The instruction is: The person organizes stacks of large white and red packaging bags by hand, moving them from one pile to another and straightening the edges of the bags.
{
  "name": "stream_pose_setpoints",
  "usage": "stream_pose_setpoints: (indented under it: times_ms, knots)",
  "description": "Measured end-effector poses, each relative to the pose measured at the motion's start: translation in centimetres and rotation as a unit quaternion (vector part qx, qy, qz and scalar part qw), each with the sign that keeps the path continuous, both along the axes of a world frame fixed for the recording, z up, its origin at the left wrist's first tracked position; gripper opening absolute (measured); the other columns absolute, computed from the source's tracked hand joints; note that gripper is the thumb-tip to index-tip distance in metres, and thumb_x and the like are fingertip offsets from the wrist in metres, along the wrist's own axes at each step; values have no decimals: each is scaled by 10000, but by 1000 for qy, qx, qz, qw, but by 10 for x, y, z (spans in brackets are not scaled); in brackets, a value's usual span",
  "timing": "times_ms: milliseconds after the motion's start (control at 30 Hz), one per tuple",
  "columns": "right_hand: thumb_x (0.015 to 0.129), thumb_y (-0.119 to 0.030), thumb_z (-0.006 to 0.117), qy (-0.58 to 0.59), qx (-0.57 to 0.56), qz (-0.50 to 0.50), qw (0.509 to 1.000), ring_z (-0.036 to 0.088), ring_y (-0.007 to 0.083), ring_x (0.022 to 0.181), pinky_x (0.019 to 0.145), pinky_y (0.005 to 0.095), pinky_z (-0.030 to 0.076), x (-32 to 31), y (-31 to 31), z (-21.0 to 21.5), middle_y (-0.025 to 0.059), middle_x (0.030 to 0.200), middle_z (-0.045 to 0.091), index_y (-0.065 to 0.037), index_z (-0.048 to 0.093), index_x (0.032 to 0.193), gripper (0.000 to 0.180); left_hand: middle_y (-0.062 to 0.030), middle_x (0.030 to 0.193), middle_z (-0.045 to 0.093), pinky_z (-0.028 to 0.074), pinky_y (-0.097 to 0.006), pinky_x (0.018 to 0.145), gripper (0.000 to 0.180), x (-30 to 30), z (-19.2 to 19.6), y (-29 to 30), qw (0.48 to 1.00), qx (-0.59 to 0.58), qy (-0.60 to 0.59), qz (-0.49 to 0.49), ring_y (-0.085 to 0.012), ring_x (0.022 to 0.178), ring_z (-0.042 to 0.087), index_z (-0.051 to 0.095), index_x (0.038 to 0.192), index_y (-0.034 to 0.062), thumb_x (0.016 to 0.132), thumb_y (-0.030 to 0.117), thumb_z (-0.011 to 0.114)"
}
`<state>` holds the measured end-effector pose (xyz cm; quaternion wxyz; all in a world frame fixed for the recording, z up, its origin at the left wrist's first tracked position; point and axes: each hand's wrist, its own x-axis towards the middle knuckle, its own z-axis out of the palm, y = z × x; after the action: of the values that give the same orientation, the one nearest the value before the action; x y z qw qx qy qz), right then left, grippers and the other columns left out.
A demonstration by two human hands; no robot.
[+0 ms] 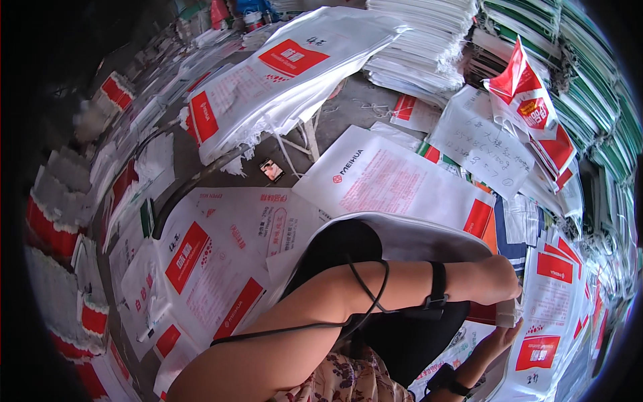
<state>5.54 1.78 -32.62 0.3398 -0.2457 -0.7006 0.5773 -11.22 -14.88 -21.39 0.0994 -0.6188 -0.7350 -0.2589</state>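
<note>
While the white sack [429, 238] is draped over the lap with its dark mouth gaping, its right-hand edge is being worked by both hands. The left hand [502, 278] is reached across and curled over that edge, though whether its fingers are clamped can't be told, since they're hidden behind the hand. The right hand [495, 342] is held just below, fingers loosely apart under a small white flap [509, 311]. Probably best if the edge is kept taut and flat between the two hands, because this woven plastic looks slippery and frays into loose threads. More sacks [395, 177], flat, crinkly, white with red panels, are spread on the concrete floor [355, 107], and neat stacks [422, 40] are piled behind.
</note>
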Motion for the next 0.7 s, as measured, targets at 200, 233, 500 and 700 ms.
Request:
stream_pose_setpoints:
  times_ms: [200,233,500,700]
  knots:
    - [984,-257,627,21,3,114,993,576,256,1160,967,392,465,0,-8,6,145,1314,564,-9,473,1369,484,-130,673,668,526,-429,554,104,-1,-6,13,1000,-16,-2,-11,-330,633,682,662,771,52,781,153,634]
    - [984,-257,627,20,5,116,993,576,256,1160,967,392,465,2,0,-1,145,1314,564,-9,473,1369,484,-130,673,668,526,-429,554,104,4,-2,17,1000,-14,-3,-9,-330,633,682,662,771,52,781,153,634]
    - [923,-145,686,-40,-71,187,979,640,206,977,844,343,518,-20,22,-63,107,1106,667,25,597,1216,350,-136,685,673,519,-456,517,194,34,-12,30,997,13,22,-80,-338,630,687,633,876,6,817,190,630]
    - [904,-160,707,-145,27,205,968,635,229,1011,873,354,518,-26,3,-9,121,1115,668,1,627,1208,353,-152,742,667,532,-472,573,417,-16,28,-102,965,-194,-4,179,-312,713,696,554,1235,-41,892,196,567]
